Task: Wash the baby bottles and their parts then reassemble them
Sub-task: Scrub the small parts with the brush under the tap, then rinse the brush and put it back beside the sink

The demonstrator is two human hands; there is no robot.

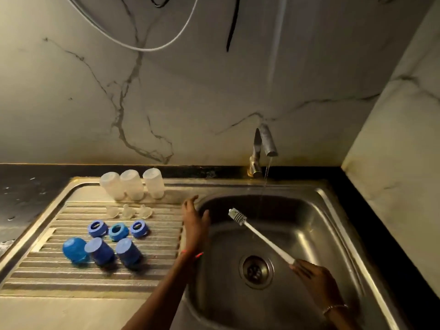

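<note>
Three clear bottles (132,184) stand upside down at the back of the steel drainboard (162,277). In front of them lie three clear teats (128,210), then three blue collar rings (118,231), then three blue caps (100,252). My right hand (314,282) grips the end of a white bottle brush (259,234) over the sink basin; its bristled head sits just left of the thin water stream. My left hand (195,222) hovers with fingers spread over the sink's left rim, holding nothing.
The tap (264,146) at the back runs a thin stream into the steel sink (316,225), whose drain (256,271) lies in the middle. Black countertop (26,186) borders the left. A marble wall stands behind and a marble side wall (400,129) to the right.
</note>
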